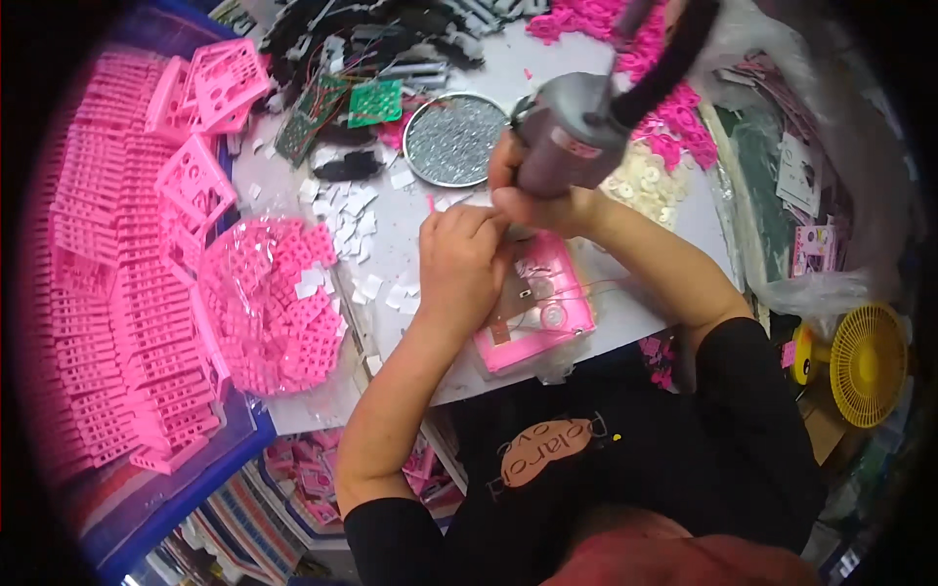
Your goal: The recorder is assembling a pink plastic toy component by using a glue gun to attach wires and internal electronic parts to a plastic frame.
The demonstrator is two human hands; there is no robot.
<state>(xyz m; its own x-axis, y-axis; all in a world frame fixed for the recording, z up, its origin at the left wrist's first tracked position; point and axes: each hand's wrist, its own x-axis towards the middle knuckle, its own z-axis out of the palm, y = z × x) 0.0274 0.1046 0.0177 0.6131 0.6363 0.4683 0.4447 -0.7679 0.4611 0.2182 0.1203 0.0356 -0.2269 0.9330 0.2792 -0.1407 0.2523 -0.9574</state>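
Observation:
My right hand (559, 209) is wrapped round the body of a grey power screwdriver (572, 137), held upright with its thick cord rising toward the top. Its tip is hidden behind my hands. Below it lies an open pink plastic casing (516, 352), with a brown board (510, 301), round parts and thin wires inside. My left hand (459, 256) is closed at the casing's upper left edge, fingers bent against it beside the screwdriver; the fingertips are partly hidden.
A round dish of small screws (454, 142) stands beyond my hands. Green circuit boards (375, 103) and scattered white pads (352, 220) lie left of it. A bag of pink parts (269, 308) and a blue crate of pink casings (127, 264) are at left; cream discs (645, 181) at right.

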